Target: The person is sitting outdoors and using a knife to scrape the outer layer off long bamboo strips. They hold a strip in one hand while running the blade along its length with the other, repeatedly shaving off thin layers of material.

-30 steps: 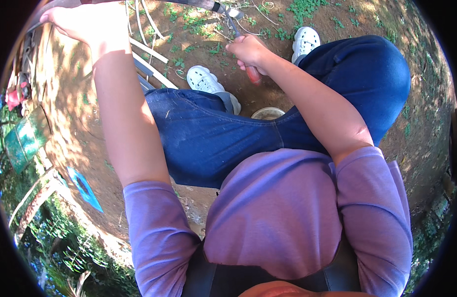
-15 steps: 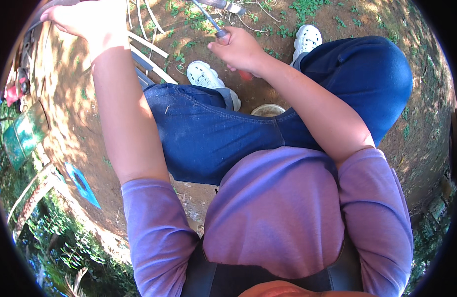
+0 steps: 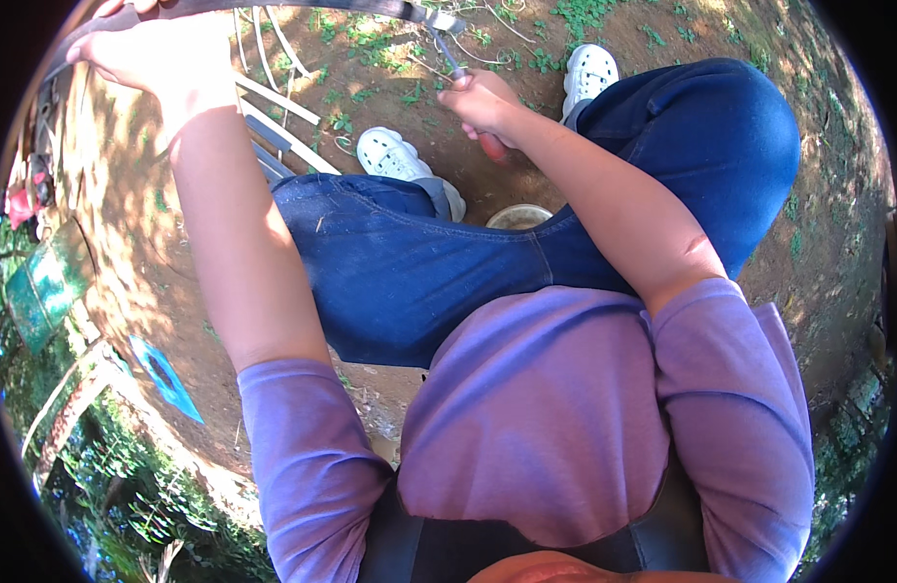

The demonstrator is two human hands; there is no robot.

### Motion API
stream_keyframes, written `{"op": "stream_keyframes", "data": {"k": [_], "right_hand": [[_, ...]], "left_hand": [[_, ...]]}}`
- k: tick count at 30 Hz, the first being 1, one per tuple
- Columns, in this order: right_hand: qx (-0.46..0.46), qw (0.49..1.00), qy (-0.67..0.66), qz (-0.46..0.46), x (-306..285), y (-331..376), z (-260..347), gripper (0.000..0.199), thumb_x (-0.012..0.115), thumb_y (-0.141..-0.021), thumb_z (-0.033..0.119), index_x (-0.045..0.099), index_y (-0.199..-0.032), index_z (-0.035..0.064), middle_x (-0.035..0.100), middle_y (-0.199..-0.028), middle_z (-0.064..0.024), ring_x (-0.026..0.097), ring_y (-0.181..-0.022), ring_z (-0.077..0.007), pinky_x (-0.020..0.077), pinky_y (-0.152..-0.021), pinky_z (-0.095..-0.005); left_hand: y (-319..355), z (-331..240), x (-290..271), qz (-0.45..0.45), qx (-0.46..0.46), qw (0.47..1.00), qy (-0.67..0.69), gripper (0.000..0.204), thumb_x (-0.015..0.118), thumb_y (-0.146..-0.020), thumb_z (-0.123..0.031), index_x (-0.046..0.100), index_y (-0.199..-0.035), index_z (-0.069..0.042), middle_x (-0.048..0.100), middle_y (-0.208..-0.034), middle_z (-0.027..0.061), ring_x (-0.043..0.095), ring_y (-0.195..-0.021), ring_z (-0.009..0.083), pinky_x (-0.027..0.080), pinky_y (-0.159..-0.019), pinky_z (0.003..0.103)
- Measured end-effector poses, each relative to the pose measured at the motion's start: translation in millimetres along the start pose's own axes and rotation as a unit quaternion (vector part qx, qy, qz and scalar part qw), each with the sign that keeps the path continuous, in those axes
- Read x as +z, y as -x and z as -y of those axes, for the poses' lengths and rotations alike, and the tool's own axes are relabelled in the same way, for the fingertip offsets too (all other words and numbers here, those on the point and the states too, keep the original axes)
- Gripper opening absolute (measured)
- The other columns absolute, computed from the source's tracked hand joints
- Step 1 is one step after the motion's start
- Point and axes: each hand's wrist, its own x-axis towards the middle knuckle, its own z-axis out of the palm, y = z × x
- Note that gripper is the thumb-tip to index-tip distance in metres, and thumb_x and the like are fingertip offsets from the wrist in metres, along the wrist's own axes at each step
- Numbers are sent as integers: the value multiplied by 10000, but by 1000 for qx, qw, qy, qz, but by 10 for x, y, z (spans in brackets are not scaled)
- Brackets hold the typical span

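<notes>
My left hand (image 3: 162, 58), washed out by bright sun, is wrapped round a long dark strip (image 3: 303, 8) at the upper left. This strip looks like wood or bamboo; it arcs along the top edge, and its right end has a pale, cut-looking face. My right hand (image 3: 485, 105) is closed round the reddish handle of a tool (image 3: 493, 148) with a thin metal shaft or blade. The tool's metal end meets the strip near its pale right end. Whether the tool is a knife or a screwdriver I cannot tell.
Pale split strips (image 3: 291, 136) lie on the dirt left of my white clogs (image 3: 395, 155). A round pale container (image 3: 518, 217) sits between my legs, partly hidden. A blue flat piece (image 3: 165, 377) and a green sheet (image 3: 48, 282) lie farther left.
The dark strip has come lower into view along the top edge. My right hand has shifted slightly right and down, and the tool's metal end now overlaps the strip.
</notes>
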Motion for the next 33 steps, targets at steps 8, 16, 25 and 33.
{"op": "stream_keyframes", "data": {"k": [8,16,25,33], "right_hand": [[11,999,31,-9,-83,-71,-116,190,644,-915,218,543,-894,59,529,-659,-25,520,-502,-125,460,-454,-302],[38,999,2,-4,-165,-209,-215,230,653,-903,214,475,-800,109,491,-651,5,493,-503,-108,455,-460,-297],[60,998,25,-11,-191,-330,-477,162,639,-897,206,580,-924,58,556,-684,-49,550,-519,-141,494,-477,-324],[112,993,0,-32,-144,-307,-449,225,639,-915,203,473,-793,111,488,-652,7,492,-501,-102,444,-450,-299]], "left_hand": [[194,-138,115,87,-27,996,17,519,245,-1026,-575,399,-852,-111,423,-698,26,393,-673,190,373,-686,343],[-57,-91,-202,128,-85,980,123,640,107,-997,-644,450,-891,-113,417,-647,85,448,-616,238,490,-680,423],[-229,-3,-323,154,-88,965,191,637,100,-992,-650,414,-890,-105,443,-681,96,453,-601,236,516,-682,457],[-48,-104,-326,7,-67,997,45,629,75,-981,-667,420,-889,-150,445,-645,45,437,-584,204,502,-659,451]]}}
